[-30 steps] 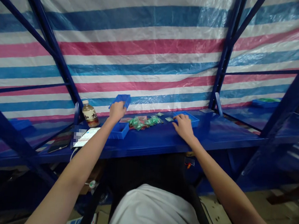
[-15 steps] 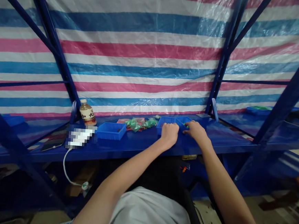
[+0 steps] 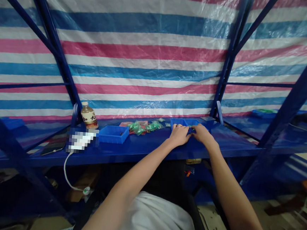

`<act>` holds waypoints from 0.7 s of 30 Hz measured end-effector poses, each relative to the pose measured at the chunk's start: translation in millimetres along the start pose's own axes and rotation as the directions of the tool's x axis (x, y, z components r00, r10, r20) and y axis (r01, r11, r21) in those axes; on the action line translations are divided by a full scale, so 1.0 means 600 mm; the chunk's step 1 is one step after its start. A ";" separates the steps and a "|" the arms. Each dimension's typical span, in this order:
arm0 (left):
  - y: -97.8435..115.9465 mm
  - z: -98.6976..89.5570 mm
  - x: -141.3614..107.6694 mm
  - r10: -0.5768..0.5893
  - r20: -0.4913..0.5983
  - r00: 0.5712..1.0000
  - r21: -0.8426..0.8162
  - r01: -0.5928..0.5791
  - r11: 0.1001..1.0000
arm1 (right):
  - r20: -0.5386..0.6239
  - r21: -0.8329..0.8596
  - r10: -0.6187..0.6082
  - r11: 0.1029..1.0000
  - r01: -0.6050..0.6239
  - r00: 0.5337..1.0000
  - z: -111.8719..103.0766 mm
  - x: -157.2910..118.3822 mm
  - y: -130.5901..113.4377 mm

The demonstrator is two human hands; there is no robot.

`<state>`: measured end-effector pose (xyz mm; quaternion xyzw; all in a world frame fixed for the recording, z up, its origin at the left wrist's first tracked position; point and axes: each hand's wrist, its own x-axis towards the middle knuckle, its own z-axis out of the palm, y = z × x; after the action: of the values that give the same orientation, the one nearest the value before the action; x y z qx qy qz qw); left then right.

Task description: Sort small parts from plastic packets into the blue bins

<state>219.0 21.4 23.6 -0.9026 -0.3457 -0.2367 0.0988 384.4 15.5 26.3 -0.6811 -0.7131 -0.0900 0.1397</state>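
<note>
My left hand is at the front of a blue plastic bin, its fingers curled and reaching right. My right hand comes in from the other side, thumb and fingers bent together in front of a second blue bin. The fingertips of both hands nearly meet, and whatever they pinch is too small and covered to make out. To the left lie several green plastic packets on a reddish sheet. The hands hide most of both bins' contents.
Another blue bin with a few small dark pieces stands left on the blue shelf. Beyond it are a drink bottle, a blurred white item with a white cable, and a phone. Blue posts frame a striped tarp.
My left hand has moved right and unfolded from a fist towards my right hand. The bin behind it now sits further right. My right hand has barely shifted.
</note>
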 end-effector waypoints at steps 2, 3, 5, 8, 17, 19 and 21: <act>-0.028 -0.004 -0.013 0.050 -0.067 0.996 -0.031 -0.053 0.998 | -0.009 0.013 0.016 1.000 -0.016 1.000 0.002 -0.001 0.001; -0.045 -0.007 -0.019 0.035 -0.110 0.993 -0.050 -0.041 0.998 | -0.017 0.024 0.018 1.000 -0.017 1.000 0.002 -0.002 0.000; -0.081 -0.012 -0.027 -0.075 -0.187 0.979 -0.088 0.059 0.994 | -0.031 0.050 0.002 0.999 0.000 1.000 -0.001 -0.004 -0.002; -0.137 -0.011 -0.026 -0.324 -0.130 0.937 -0.058 0.319 0.946 | 0.008 0.103 -0.070 0.992 0.069 0.998 -0.010 -0.008 -0.012; -0.187 0.039 0.002 -0.243 0.229 0.943 0.062 0.235 0.970 | 0.011 0.236 -0.132 0.963 0.126 0.991 -0.020 -0.020 -0.043; -0.181 0.045 0.005 -0.244 0.212 0.946 0.091 0.229 0.969 | -0.020 0.215 -0.124 0.969 0.125 0.992 -0.013 -0.016 -0.039; -0.177 0.048 0.005 -0.246 0.177 0.953 0.129 0.225 0.966 | -0.026 0.182 -0.081 0.980 0.085 0.996 -0.007 -0.012 -0.035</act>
<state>160.2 111.7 1.9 -0.8668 -0.4710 -0.1403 0.0845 364.3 6.2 29.4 -0.6341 -0.7448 -0.0362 0.2045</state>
